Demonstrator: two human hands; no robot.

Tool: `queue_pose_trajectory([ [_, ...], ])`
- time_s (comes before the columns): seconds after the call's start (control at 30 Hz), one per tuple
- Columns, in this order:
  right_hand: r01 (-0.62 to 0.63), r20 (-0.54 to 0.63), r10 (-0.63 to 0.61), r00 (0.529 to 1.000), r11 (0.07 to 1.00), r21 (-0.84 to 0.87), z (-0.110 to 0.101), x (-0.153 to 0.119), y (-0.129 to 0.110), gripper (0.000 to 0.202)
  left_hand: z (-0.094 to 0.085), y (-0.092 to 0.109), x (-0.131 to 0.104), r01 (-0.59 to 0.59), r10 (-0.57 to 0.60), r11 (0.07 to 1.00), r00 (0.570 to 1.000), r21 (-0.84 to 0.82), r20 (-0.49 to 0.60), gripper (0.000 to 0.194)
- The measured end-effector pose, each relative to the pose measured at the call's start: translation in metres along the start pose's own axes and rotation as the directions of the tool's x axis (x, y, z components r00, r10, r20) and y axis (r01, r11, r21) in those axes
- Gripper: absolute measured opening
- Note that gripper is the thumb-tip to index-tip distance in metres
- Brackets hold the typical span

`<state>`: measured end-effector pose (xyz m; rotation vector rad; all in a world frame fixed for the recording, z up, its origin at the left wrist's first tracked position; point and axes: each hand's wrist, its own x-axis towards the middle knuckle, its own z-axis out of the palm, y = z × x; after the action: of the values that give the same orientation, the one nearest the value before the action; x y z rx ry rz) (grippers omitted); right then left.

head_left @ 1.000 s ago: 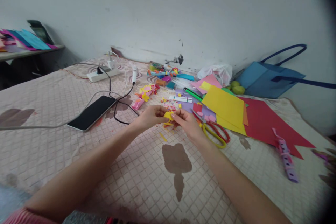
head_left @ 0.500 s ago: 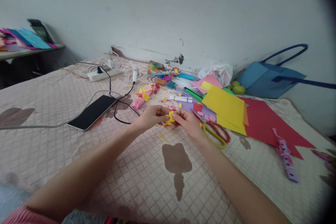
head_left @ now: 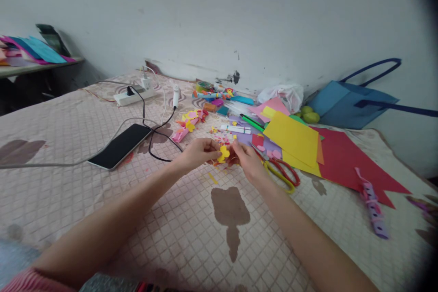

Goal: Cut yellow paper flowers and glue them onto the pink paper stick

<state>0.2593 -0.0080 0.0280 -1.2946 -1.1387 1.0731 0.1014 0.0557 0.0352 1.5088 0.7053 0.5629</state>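
A small yellow paper flower (head_left: 223,154) is pinched between the thumb and fingers of my left hand (head_left: 201,151). Close on its right is my right hand (head_left: 247,159), its thumb raised and parted from the fingers, which curl beside the petals; nothing shows in its grip. Below and behind both hands lie paper scraps, among them a thin yellow strip (head_left: 212,178). Scissors with yellow and red handles (head_left: 282,174) rest just right of my right hand. Beyond my fingers is a pink paper roll (head_left: 185,132) trimmed with yellow flowers.
A phone (head_left: 119,146) with cables lies at left, near a power strip (head_left: 135,96). Yellow paper sheets (head_left: 294,139) and red paper (head_left: 349,159) spread out at right. Behind them stands a blue bag (head_left: 352,102). A purple paper roll (head_left: 374,212) lies at far right.
My right thumb and fingers have come off the yellow flower and moved slightly right. The flower now shows whole, still in my left hand.
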Motion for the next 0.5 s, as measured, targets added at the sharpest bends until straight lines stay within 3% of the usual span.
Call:
queue_pose_trajectory([
  [0.17, 0.019, 0.074, -0.016, 0.997, 0.999, -0.038, -0.0021, 0.0003, -0.0009, 0.031, 0.0003, 0.0004, 0.0002, -0.003, 0.003, 1.000, 1.000, -0.022, -0.003, 0.013],
  [0.5, 0.053, 0.027, -0.052, 0.998, 0.997, -0.052, -0.0010, 0.0000, 0.0023, 0.025, 0.0024, 0.0017, 0.0007, 0.038, -0.039, 0.999, 0.999, -0.035, -0.017, 0.005],
])
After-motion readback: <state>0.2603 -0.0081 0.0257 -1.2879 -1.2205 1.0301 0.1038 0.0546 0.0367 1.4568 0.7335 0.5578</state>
